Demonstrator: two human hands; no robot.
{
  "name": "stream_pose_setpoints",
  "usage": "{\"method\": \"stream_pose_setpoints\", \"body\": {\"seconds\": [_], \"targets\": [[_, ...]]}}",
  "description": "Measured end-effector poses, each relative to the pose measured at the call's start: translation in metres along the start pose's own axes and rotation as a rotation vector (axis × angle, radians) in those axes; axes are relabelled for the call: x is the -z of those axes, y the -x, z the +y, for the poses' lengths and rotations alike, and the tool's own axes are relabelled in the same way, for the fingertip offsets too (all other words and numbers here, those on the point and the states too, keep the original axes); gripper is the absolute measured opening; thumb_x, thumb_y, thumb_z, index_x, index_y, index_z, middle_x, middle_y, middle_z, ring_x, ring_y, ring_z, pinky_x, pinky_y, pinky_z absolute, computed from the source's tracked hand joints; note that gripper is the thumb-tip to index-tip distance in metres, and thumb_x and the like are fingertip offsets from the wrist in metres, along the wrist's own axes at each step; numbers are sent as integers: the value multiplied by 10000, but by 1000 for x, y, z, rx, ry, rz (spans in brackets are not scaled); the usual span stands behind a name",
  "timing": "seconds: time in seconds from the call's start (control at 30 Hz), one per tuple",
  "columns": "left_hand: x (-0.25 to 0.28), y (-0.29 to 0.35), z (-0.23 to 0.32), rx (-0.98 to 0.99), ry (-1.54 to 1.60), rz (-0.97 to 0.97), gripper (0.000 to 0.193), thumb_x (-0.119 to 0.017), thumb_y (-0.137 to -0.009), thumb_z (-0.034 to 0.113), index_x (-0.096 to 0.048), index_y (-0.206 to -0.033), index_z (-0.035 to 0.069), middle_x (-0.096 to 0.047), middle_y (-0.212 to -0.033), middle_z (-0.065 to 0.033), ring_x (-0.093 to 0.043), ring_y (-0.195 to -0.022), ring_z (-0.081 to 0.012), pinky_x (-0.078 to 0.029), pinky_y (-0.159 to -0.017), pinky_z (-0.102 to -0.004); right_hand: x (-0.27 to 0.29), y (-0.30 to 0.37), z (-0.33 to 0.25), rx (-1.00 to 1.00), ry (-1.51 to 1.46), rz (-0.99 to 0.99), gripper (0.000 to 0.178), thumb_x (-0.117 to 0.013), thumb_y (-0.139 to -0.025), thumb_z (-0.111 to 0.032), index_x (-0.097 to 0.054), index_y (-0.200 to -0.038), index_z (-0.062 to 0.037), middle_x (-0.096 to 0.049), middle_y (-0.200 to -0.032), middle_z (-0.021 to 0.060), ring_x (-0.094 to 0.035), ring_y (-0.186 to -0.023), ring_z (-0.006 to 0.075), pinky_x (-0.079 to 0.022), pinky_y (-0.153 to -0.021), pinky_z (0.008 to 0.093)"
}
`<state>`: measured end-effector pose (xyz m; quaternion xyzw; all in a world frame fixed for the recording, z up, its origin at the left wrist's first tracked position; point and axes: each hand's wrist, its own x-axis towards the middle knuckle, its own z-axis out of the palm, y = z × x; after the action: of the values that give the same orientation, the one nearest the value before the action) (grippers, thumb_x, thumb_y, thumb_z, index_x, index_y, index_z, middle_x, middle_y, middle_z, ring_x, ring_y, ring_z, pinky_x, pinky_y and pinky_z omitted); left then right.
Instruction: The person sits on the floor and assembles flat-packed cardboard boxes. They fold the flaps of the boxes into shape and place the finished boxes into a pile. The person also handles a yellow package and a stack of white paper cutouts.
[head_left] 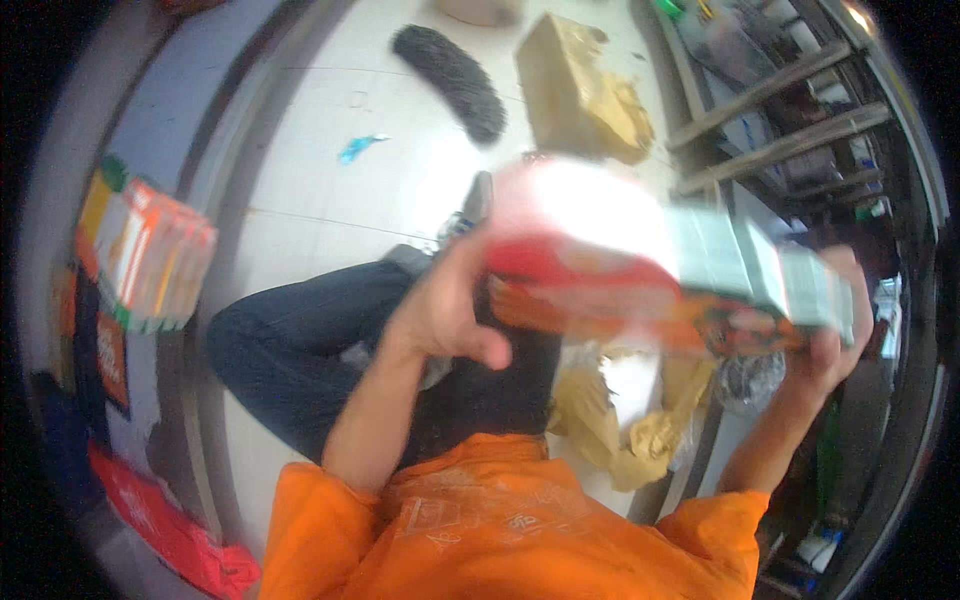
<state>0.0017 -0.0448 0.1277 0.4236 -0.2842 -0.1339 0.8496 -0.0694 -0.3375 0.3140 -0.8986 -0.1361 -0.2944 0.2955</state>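
I sit on the floor and hold a row of packets [745, 255] up in front of me, clamped between both hands. Its left end is smeared by motion and looks red and white; pale green edges and an orange printed side show toward the right. My left hand [455, 305] presses against the left end, thumb pointing down along the near side and fingers partly hidden behind. Wrapped round the right end is my right hand [838, 320], thumb in front and fingers behind.
Brown paper-wrapped parcel [565, 90] and torn brown paper [640, 430] lie on the tiled floor. Beyond are a dark fuzzy roll [450, 80] and a blue scrap [360, 147]. Orange-white packets [160, 255] stand at left, above a red bag [170, 525]. A slatted rack [780, 140] lines the right.
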Motion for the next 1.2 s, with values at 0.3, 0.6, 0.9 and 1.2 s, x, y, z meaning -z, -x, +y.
{"method": "stream_pose_setpoints", "body": {"seconds": [0.3, 0.6, 0.9, 1.2], "targets": [[231, 33, 69, -72, -800, 538, 616, -820, -686, 82, -526, -1217, -19, -651, -1071, -94, -607, -993, -157, -493, -870, -308, -334, -79, 33, -58, -793, -225, 319, -795, -739, -178, -596, -942, -34, -654, -838, 78, -646, -730, 115, -508, -558, 252], [292, 68, 31, 90, -942, 702, 792, -859, -626, 137, -465, -1299, 2, -594, -1187, -105, -574, -1084, -186, -452, -943, -318, -449, -50, 57, -220, -809, -451, 482, -846, -666, -218, -562, -1011, -36, -607, -867, 33, -571, -859, 145, -460, -794, 300], [301, 73, 11, 332, -777, 624, 499, -826, -666, 101, -614, -1112, 26, -664, -1053, -74, -619, -967, -155, -492, -864, -306, -479, -21, 92, -344, -819, -893, 545, -843, -649, -142, -567, -1095, 7, -644, -971, 82, -589, -884, 177, -479, -809, 336], [276, 66, 36, 270, -950, 733, 453, -829, -660, 110, -642, -1057, 1, -694, -962, -60, -652, -864, -141, -515, -791, -295, -443, -46, 54, -232, -468, -799, 562, -803, -685, -240, -588, -1154, -15, -656, -1058, 118, -610, -1023, 246, -462, -882, 344]]}}
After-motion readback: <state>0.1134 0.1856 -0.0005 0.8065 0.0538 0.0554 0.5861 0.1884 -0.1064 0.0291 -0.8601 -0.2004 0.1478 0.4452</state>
